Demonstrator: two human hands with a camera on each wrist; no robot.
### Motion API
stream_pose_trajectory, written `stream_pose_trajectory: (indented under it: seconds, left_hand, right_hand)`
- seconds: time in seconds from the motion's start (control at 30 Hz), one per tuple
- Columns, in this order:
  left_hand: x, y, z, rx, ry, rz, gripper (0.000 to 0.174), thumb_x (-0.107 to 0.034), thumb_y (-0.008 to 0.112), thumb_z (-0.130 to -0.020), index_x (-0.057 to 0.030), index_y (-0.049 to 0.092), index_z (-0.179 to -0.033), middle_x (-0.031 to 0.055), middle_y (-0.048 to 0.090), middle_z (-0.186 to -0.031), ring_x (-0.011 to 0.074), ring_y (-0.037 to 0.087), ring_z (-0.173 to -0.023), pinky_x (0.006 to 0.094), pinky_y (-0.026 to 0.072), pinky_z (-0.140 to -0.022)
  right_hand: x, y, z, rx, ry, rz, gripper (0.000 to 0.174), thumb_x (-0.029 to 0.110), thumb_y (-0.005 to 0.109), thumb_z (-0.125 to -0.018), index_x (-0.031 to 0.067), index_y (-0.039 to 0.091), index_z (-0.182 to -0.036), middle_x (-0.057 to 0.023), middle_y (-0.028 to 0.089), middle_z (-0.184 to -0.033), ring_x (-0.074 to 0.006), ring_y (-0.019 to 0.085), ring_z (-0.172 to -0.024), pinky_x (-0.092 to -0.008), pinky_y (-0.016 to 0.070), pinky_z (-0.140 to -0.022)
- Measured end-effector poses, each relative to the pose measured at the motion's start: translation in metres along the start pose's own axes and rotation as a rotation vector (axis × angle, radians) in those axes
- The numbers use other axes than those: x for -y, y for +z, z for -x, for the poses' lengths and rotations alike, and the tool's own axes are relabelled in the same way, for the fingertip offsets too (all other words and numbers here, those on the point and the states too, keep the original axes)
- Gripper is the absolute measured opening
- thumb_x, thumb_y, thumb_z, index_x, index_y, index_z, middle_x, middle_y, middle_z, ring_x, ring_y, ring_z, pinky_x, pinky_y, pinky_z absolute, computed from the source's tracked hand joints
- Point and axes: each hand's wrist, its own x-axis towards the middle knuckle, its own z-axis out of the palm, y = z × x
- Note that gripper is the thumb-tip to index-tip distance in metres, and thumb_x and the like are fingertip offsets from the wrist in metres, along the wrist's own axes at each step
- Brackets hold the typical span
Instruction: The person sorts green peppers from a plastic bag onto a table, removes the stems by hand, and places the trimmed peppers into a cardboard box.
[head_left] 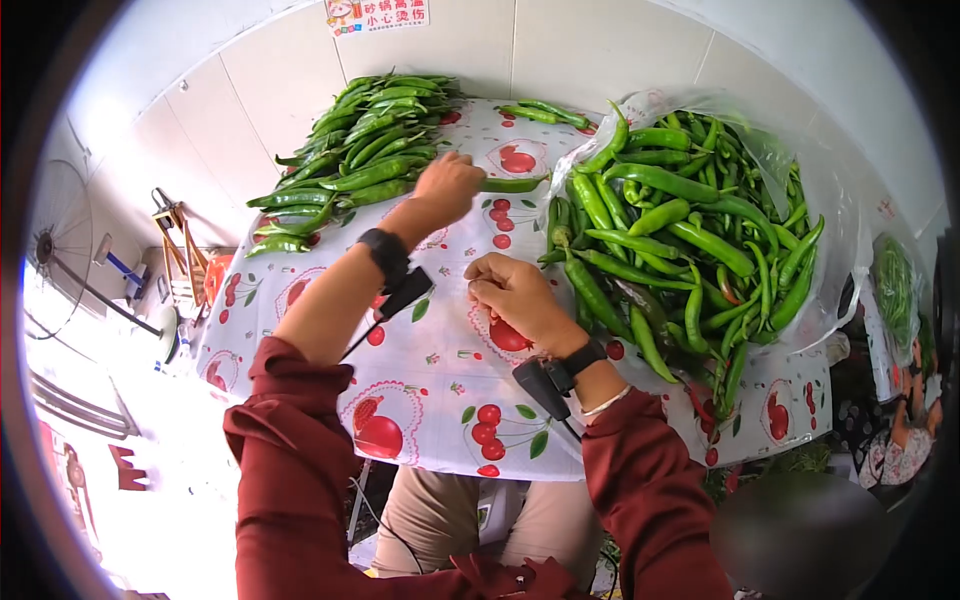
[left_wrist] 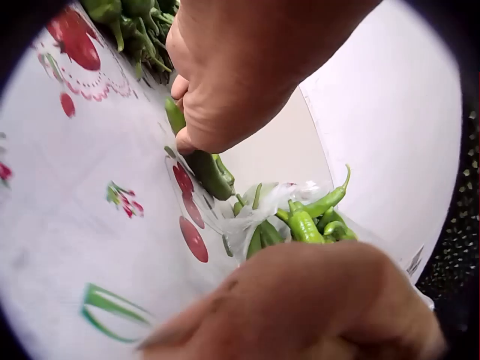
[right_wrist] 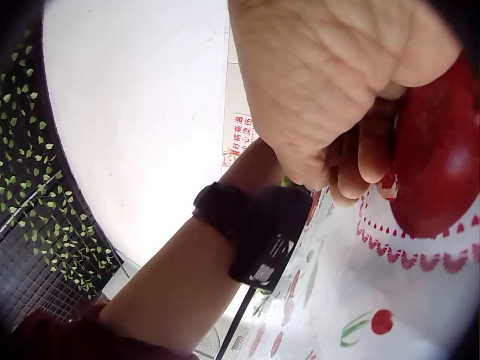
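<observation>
The long, smooth green pepper (head_left: 515, 185) is in the left hand (head_left: 450, 188), which pinches it near its left end. It points sideways, with its other end very near the clear plastic bag (head_left: 842, 250) of loose green peppers (head_left: 690, 232). On the left is the tidy pile of shiny green peppers (head_left: 370, 150), just beside the left hand. The right hand (head_left: 520, 300) is farther from the pepper, fingers loosely bent, nothing seen in it. White cloth with red fruit (head_left: 415, 365) gives room between the piles, down to the near edge.
</observation>
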Motion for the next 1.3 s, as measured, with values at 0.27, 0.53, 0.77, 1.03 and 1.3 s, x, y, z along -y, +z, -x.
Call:
stream_pose_trajectory:
  seconds: [0.27,0.53,0.77,1.03,1.3]
  left_hand:
    - [0.085,-0.082,0.053,-0.169,-0.218,-0.029,0.027,-0.010,0.058,-0.074,-0.0095,0.064,-0.101,0.0087,0.058,-0.094,0.0284,0.051,-0.100,0.0384,0.0436,-0.085]
    - [0.036,-0.094,0.036,-0.490,-0.202,0.198,0.032,-0.014,0.065,-0.075,-0.0071,0.059,-0.106,0.0095,0.058,-0.104,0.0274,0.051,-0.101,0.0366,0.0396,-0.089]
    - [-0.051,-0.081,0.029,-0.245,0.010,0.495,0.025,-0.013,0.061,-0.079,-0.0075,0.060,-0.104,0.0059,0.058,-0.099,0.0194,0.053,-0.096,0.0318,0.0409,-0.082]
    - [-0.071,-0.053,-0.020,0.095,0.177,0.601,0.027,-0.010,0.058,-0.079,-0.0061,0.062,-0.105,0.0098,0.060,-0.105,0.0258,0.054,-0.096,0.0345,0.0437,-0.084]
    - [-0.092,-0.033,-0.028,0.211,0.429,0.439,0.053,0.015,0.042,-0.061,-0.0071,0.059,-0.106,0.0086,0.055,-0.111,0.0288,0.050,-0.106,0.0374,0.0431,-0.087]
  right_hand:
    - [0.005,-0.002,0.002,0.066,0.050,-0.056,0.011,0.005,0.053,-0.085,-0.0021,0.055,-0.093,-0.0028,0.057,-0.074,-0.0044,0.050,-0.058,-0.0184,0.0417,-0.051]
    - [0.001,-0.006,0.002,0.036,0.043,0.023,0.010,0.005,0.052,-0.086,-0.0006,0.055,-0.093,-0.0017,0.057,-0.073,-0.0044,0.050,-0.057,-0.0183,0.0416,-0.051]
    - [-0.004,-0.004,0.000,0.047,-0.075,0.059,0.008,0.004,0.052,-0.085,-0.0004,0.054,-0.091,-0.0011,0.057,-0.071,-0.0045,0.049,-0.054,-0.0193,0.0415,-0.048]
    - [-0.006,-0.003,-0.002,0.048,-0.041,0.073,0.007,0.004,0.052,-0.084,-0.0002,0.054,-0.089,-0.0016,0.056,-0.070,-0.0050,0.049,-0.053,-0.0203,0.0410,-0.048]
    - [-0.005,0.000,-0.002,-0.023,-0.082,0.034,0.005,0.006,0.053,-0.076,0.0008,0.052,-0.077,-0.0032,0.053,-0.060,-0.0101,0.049,-0.051,-0.0269,0.0400,-0.049]
